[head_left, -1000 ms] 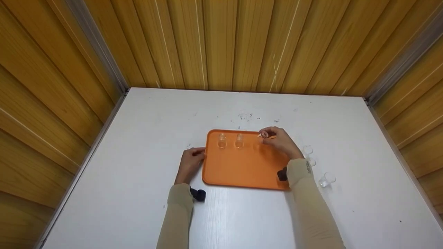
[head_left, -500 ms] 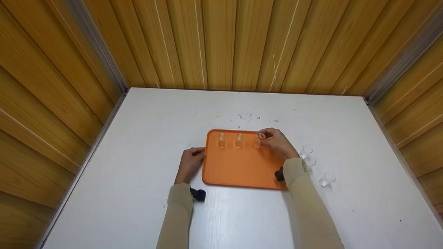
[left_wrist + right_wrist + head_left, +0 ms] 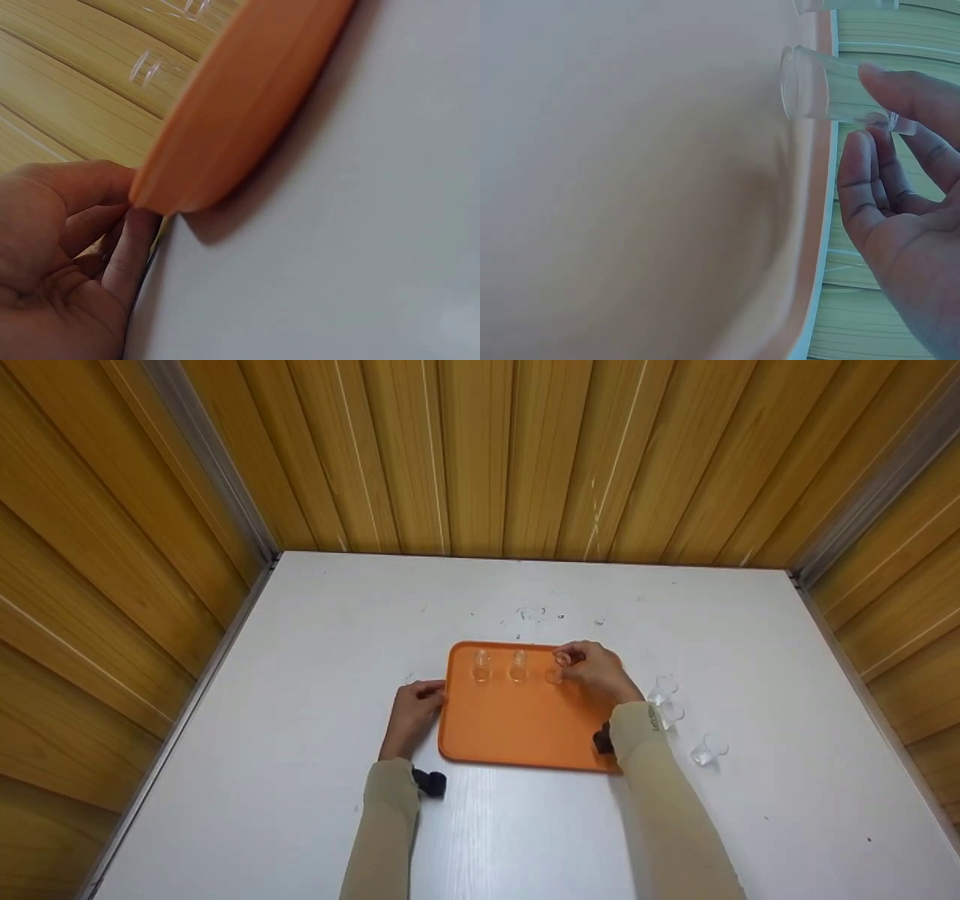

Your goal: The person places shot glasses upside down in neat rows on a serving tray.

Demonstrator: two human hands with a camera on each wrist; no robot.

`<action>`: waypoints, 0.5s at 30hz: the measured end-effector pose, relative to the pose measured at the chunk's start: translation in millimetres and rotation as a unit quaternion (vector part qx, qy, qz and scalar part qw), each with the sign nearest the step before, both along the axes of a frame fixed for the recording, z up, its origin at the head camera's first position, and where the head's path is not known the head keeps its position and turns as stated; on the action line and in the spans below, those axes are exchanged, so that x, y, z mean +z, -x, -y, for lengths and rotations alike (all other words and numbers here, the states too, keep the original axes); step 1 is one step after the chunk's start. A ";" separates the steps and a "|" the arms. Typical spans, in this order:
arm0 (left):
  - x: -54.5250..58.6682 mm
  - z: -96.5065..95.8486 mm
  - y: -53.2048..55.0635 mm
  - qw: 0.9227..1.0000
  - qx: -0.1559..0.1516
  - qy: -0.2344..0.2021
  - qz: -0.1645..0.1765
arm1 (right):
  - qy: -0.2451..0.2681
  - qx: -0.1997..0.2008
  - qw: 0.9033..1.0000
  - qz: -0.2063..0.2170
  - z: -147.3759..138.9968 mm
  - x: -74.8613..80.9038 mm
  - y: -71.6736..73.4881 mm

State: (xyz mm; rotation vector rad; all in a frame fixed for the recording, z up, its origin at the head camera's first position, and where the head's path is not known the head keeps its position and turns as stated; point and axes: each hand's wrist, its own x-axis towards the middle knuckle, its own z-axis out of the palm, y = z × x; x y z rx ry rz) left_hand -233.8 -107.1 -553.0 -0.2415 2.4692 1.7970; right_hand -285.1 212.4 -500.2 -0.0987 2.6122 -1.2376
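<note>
An orange tray [image 3: 510,727] lies on the white table. My left hand [image 3: 411,711] pinches its left rim [image 3: 154,191] between thumb and fingers. Near the tray's back right, my right hand [image 3: 600,669] grips the narrow end of a small clear cup [image 3: 814,84]. That cup is upside down, its wide mouth right at the tray surface in the right wrist view. Two like cups, one at the left [image 3: 481,667] and one in the middle [image 3: 518,667], stand inverted in a row along the back rim.
Right of the tray, on the table, stand three more clear cups with wide mouths up: a back one [image 3: 664,690], one close before it [image 3: 673,714] and a nearer one [image 3: 707,750]. Wood-patterned walls [image 3: 480,457] enclose the table's back and sides.
My right hand has brought its cup slightly left and down onto the tray, in line with the other two. My left hand has stayed at the tray's rim.
</note>
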 end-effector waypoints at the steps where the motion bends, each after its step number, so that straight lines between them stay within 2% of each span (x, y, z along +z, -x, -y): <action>1: 0.0 -0.1 0.0 1.000 0.000 0.000 0.000 | 0.005 0.004 1.000 -0.003 0.1 -0.3 -0.1; 9: 0.7 -1.3 0.0 1.000 0.004 0.005 -0.002 | 0.075 0.029 0.997 0.009 0.1 -2.4 0.1; 15: 0.1 -0.7 0.8 1.000 0.005 0.013 0.013 | 0.062 0.020 0.998 0.013 -0.6 -3.0 -0.1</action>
